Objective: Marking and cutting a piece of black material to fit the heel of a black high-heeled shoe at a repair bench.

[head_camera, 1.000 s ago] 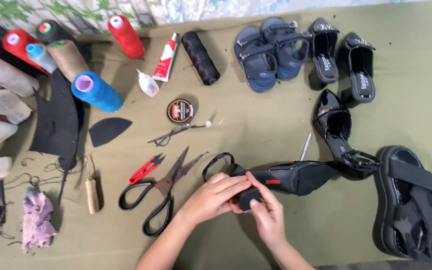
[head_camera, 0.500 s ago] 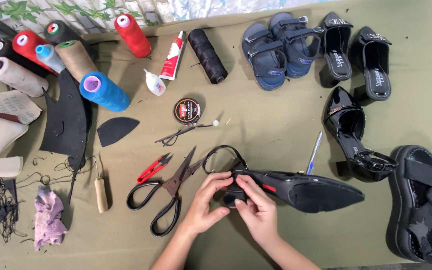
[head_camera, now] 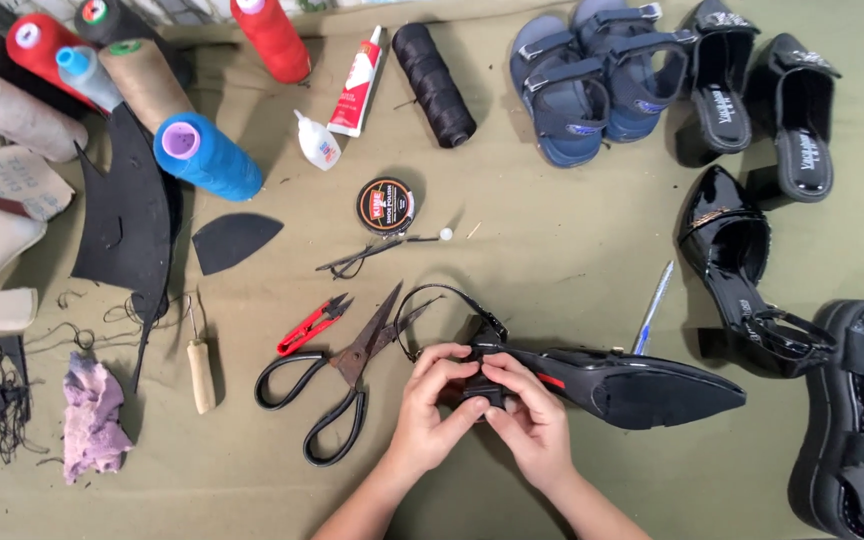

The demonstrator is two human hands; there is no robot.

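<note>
Hands together at near centre of the table [head_camera: 572,260]: left hand [head_camera: 432,405] and right hand [head_camera: 530,415] both pinch the heel end of a black pointed shoe [head_camera: 632,385], fingertips meeting on the heel block. Shoe lies on its side w/ sole up, toe pointing right, thin ankle strap [head_camera: 442,310] looped out to the far left of the hands.

Just left of the hands: big black-handled scissors [head_camera: 337,385], blades partly apart, tip near the strap. Small red thread snips [head_camera: 310,325] beside them, wooden-handled awl [head_camera: 199,370] further left, purple rag [head_camera: 92,415] at near left.

Containers: round shoe polish tin [head_camera: 387,205], lid on, contents not visible; small white glue bottle [head_camera: 317,140] capped; glue tube [head_camera: 357,70] capped, far side.

Far left: blue thread cone [head_camera: 210,158], red thread cone [head_camera: 272,38], dark thread spool [head_camera: 434,72]. Black sole sheet [head_camera: 127,215] lies by the cones.

Far right: pair of blue sandals [head_camera: 592,80], pair of black mules [head_camera: 762,95]. Blue pen [head_camera: 654,305] just right of the held shoe; black strappy heel [head_camera: 737,265] beyond it.
</note>
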